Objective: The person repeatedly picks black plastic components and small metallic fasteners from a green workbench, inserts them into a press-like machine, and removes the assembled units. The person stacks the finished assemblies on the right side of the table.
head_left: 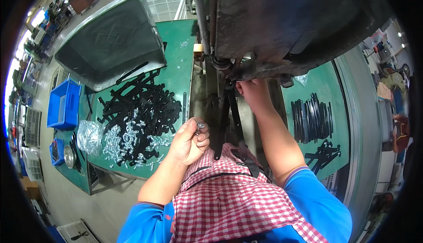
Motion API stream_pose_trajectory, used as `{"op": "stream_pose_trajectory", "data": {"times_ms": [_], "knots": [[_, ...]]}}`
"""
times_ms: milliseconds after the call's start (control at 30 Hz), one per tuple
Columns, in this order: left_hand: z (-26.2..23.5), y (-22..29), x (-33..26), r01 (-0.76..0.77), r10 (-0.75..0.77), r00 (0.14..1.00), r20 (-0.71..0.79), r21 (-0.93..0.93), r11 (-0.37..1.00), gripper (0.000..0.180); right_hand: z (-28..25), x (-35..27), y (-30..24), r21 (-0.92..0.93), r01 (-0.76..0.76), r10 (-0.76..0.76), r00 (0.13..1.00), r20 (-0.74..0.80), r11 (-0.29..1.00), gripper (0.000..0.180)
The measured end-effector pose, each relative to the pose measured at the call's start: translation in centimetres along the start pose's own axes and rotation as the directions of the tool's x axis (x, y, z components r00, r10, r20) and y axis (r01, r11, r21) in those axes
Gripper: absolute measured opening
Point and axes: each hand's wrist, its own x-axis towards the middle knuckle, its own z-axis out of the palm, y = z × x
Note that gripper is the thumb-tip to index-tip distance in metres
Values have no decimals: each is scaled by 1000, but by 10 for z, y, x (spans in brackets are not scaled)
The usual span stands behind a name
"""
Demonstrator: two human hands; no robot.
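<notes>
My left hand (190,141) is closed in front of the apron, with a few small shiny metal fasteners (199,126) showing between thumb and fingers. My right hand (254,92) reaches under the dark machine head (282,27), its fingers curled close to the tooling; what they hold, if anything, is hidden. Just left of that hand, long black metal strips (233,106) slant down from the tooling toward my apron. Left of my left hand, a loose heap of black metal strips (150,100) lies on the green tabletop, with many silver fasteners (128,137) spilled over its near side.
A large grey tub (114,40) lies tipped behind the heap. Blue bins (64,104), a clear plastic bag (89,137) and a metal bowl (69,156) sit at the left. On the right stand a row of black strips (312,119) and several joined strips (324,155).
</notes>
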Motion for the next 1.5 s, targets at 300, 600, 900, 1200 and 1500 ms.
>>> {"op": "stream_pose_trajectory", "data": {"times_ms": [300, 600, 900, 1200, 1500], "knots": [[23, 15, 32, 24, -1, 997, -72, 328, 944, 30, -5, 8, 15, -259, 13, 4, 998, 66, 966, 12], [39, 16, 102, -221, 301, 952, 56, 807, 547, 26, -5, 6, 19, -245, 166, -148, 985, 91, 955, 23], [11, -4, 105, -333, 531, 812, 240, 939, 83, 19, -8, 8, 29, -306, 26, 1, 996, 89, 952, 35], [23, -29, 56, 142, 21, 975, -221, 692, 707, 22, -6, 13, 49, -536, 266, -167, 960, 227, 801, 27], [29, -25, 51, 180, 9, 964, -268, 672, 718, 21, 4, 4, 23, -310, 170, -167, 985, 37, 935, 22]]}}
